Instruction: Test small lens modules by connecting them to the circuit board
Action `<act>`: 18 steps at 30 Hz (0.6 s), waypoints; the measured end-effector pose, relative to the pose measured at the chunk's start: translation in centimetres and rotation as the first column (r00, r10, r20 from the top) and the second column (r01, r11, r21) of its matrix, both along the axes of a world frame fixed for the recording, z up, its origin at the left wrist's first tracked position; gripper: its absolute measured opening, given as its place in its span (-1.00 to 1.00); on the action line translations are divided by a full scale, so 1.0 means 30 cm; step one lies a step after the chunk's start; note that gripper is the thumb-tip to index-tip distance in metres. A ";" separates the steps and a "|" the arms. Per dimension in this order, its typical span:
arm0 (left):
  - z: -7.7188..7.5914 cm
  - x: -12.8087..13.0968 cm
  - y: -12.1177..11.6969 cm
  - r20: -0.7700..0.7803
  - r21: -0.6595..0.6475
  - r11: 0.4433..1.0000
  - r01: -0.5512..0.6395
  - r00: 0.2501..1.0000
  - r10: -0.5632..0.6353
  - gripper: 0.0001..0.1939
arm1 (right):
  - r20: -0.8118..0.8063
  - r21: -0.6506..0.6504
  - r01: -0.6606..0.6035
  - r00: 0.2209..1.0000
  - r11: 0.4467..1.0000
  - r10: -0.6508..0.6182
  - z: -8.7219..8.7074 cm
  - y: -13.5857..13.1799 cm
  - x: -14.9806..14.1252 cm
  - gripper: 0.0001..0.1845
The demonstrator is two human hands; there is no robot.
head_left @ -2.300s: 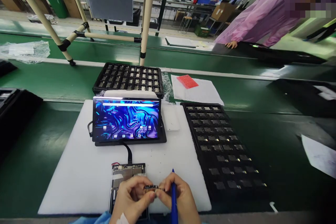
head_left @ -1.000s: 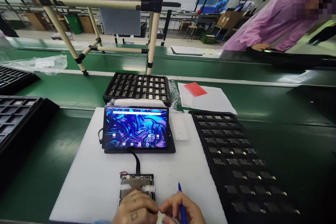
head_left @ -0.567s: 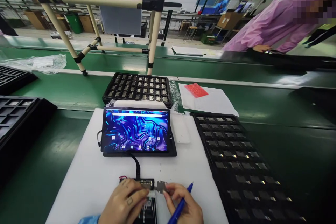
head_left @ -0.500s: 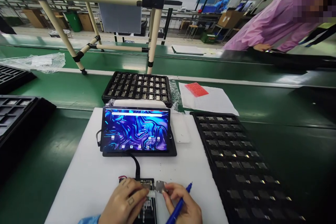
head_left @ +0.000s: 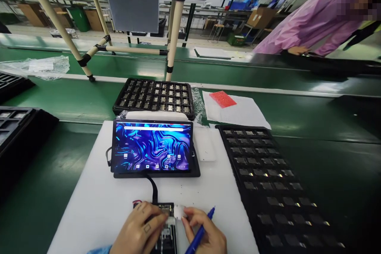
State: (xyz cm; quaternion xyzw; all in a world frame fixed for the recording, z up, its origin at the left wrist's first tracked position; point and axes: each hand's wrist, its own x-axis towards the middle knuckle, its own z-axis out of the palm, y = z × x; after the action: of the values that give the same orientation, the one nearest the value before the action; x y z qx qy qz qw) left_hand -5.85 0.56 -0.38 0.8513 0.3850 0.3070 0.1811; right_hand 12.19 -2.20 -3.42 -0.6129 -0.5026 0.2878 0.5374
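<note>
A circuit board (head_left: 167, 233) with a black ribbon cable (head_left: 155, 191) lies on the white foam sheet, partly covered by my left hand (head_left: 141, 226). That hand is closed, its fingertips pressed together on the board's upper part. Between the thumb and index finger of my right hand (head_left: 206, 230) is a small flat module (head_left: 179, 211), its face pale, at the board's right edge; whether it touches the board I cannot tell. A blue pen (head_left: 200, 233) is also tucked in this hand, tip up. Beyond the hands stands a tablet (head_left: 153, 147), its screen lit with a home screen, the cable leading toward it.
On the right lies a long black tray (head_left: 257, 190) of small modules. Another filled tray (head_left: 154, 96) sits behind the tablet. A red sheet (head_left: 222, 99) rests on white paper (head_left: 238, 112). Black trays (head_left: 20, 135) stand at left. A person in a pink coat (head_left: 309, 27) is across the belt.
The module in my right hand has tilted, its face turning from dark grey to near white, and shifted slightly left with the pen. My left hand stays on the board. The view shifted slightly.
</note>
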 end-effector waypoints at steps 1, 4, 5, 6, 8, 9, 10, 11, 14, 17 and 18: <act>0.002 0.000 0.001 0.003 0.005 1.000 0.001 1.000 -0.001 -0.73 | 0.004 -0.001 -0.004 1.000 1.000 0.004 -0.001 0.000 0.001 -0.79; 0.013 0.002 0.003 -0.001 0.021 1.000 0.003 1.000 -0.003 -0.72 | 0.001 -0.010 -0.026 1.000 1.000 0.026 -0.009 -0.001 0.006 -0.79; 0.016 0.003 0.004 -0.007 0.030 1.000 0.005 1.000 -0.005 -0.71 | -0.005 -0.013 -0.031 1.000 0.999 0.031 -0.012 -0.002 0.007 -0.79; 0.018 0.004 0.004 -0.018 0.043 0.999 0.005 1.000 -0.004 -0.71 | -0.012 -0.015 -0.034 0.999 0.999 0.034 -0.015 -0.003 0.007 -0.79; 0.020 0.005 0.004 -0.055 0.069 0.998 -0.001 0.998 0.004 -0.71 | -0.019 -0.011 -0.036 0.999 0.999 0.036 -0.018 -0.004 0.007 -0.79; 0.020 0.005 0.004 -0.072 0.093 0.996 -0.003 0.997 0.010 -0.71 | -0.019 -0.008 -0.036 0.999 0.999 0.036 -0.020 -0.005 0.007 -0.78; 0.019 0.006 0.004 -0.092 0.116 0.993 -0.004 0.996 0.015 -0.71 | -0.014 -0.006 -0.036 0.999 0.999 0.036 -0.020 -0.005 0.006 -0.78; 0.017 0.007 0.004 -0.113 0.135 0.991 -0.003 0.993 0.019 -0.71 | -0.007 -0.006 -0.036 0.999 0.999 0.036 -0.020 -0.005 0.006 -0.78; 0.014 0.012 0.005 -0.167 0.184 0.983 0.003 0.986 0.028 -0.67 | 0.024 0.004 -0.037 0.999 0.999 0.036 -0.021 -0.003 0.005 -0.77; 0.012 0.020 0.005 -0.219 0.212 0.977 0.000 0.975 0.048 -0.66 | 0.068 0.039 -0.053 0.996 0.998 0.051 -0.023 0.001 0.007 -0.78; 0.010 0.022 0.004 -0.227 0.224 0.975 0.000 0.973 0.052 -0.66 | 0.092 0.051 -0.062 0.994 0.997 0.057 -0.024 0.002 0.008 -0.78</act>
State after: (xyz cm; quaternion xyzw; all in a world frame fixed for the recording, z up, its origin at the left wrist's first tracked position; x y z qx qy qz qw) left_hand -5.18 0.69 -0.08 0.8910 0.3779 0.2494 0.0344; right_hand 12.44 -2.13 -4.14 -0.5955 -0.5518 0.2621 0.5217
